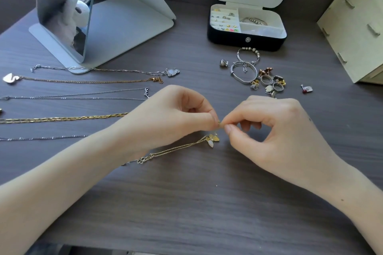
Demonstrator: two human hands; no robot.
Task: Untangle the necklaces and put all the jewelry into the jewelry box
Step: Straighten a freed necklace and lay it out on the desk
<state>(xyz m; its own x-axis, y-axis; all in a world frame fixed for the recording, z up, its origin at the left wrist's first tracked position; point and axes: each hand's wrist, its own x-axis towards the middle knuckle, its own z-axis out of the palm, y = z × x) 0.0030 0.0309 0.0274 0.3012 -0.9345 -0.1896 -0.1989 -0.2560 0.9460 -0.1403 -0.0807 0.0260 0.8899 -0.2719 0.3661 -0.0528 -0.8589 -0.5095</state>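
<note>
Pinching my gold necklace (178, 148) with both left grip (174, 118) and right grip (275, 130), fingertips (228, 129) nearly touching, pendant (212, 139) just nearer me, jewelry box (246, 42) well beyond my right grip

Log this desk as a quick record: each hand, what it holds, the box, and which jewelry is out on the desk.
left hand: pinches gold necklace
right hand: pinches the same chain, fingertips meeting the left's
box: open, partly filled, far right
loose pile: rings, bangles, earrings in front of box
other necklaces: laid out in rows, left side
</note>
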